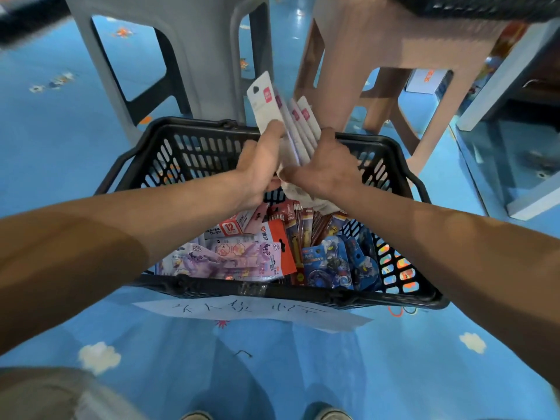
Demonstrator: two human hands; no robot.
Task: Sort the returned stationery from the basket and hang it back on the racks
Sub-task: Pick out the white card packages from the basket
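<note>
Your left hand (259, 165) and right hand (325, 169) both grip one fanned stack of white carded packs (266, 101), held just above the far side of the basket (181, 147), with the thumb pressing the front card. These look light, thin and slick, likely semi-stiff card that bends and slides apart, so pinch low across the whole stack and leave the hang hole (255, 88) at the top free for the racks. The remaining mixed packs (230, 256) lie directly below your hands in the basket.
</note>
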